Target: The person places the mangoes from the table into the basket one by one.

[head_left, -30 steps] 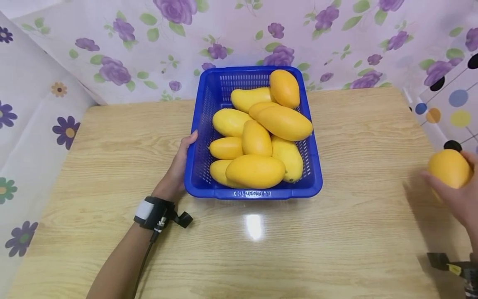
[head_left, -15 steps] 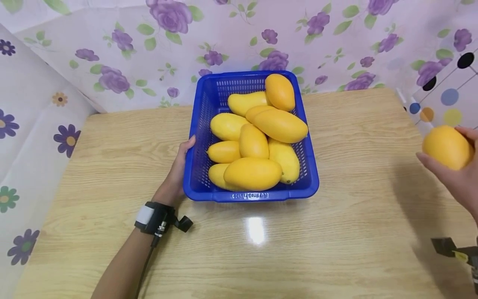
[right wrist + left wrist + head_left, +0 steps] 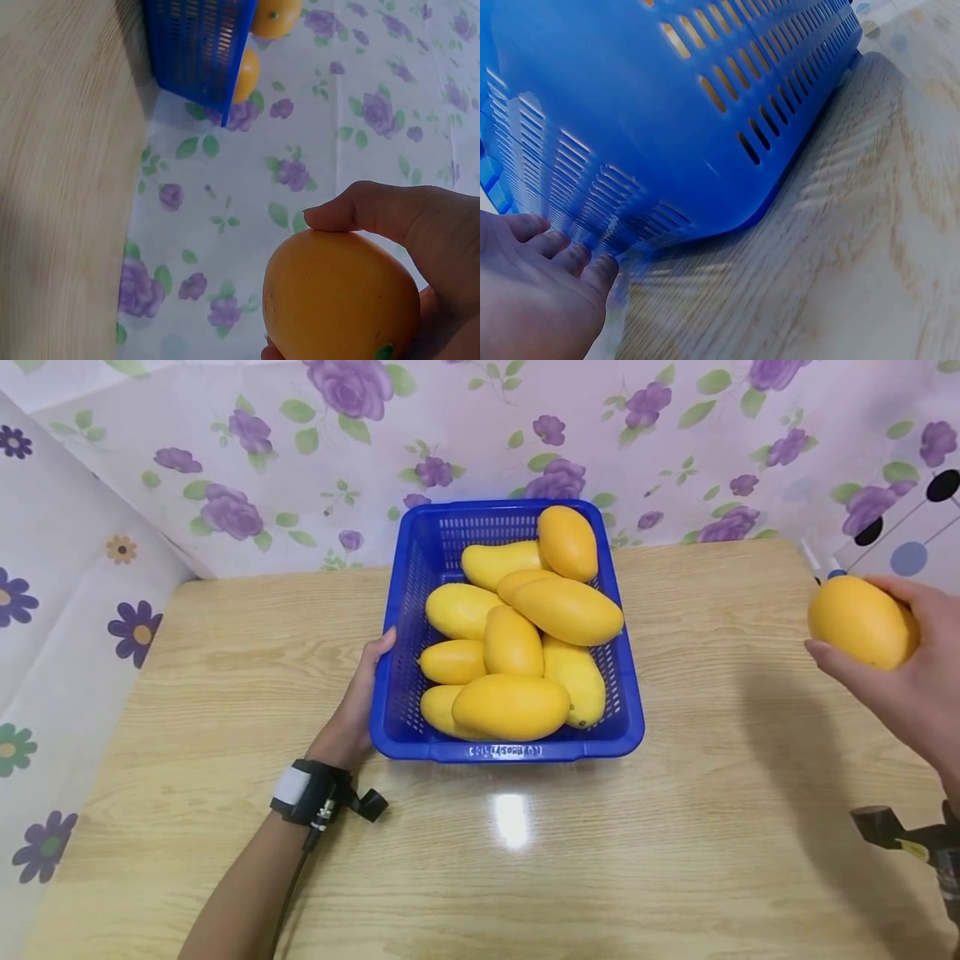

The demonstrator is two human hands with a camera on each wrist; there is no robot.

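Note:
In the head view, a blue plastic basket (image 3: 502, 749) holds several yellow mangoes (image 3: 512, 706), some lying on top of others. My left hand (image 3: 356, 693) holds the basket's left side, its thumb over the rim. In the left wrist view, the fingers (image 3: 570, 255) rest against the slotted outer wall. Off to the right, my right hand (image 3: 918, 668) grips another mango (image 3: 861, 622) above the table, thumb on one side. The right wrist view shows this mango (image 3: 337, 296) close up, with a small green mark near its lower end; most fingers are hidden behind it.
The basket stands near the back of a wood-grain table (image 3: 712, 827). Behind it rises a wall covering (image 3: 480, 435) printed with purple flowers; other patterned coverings flank both sides. Cameras are strapped to both wrists, and a cable runs along the left forearm.
My right hand has lifted the mango higher and brought it left, toward the basket. My left hand stays at the basket's side, and the mangoes inside lie as before.

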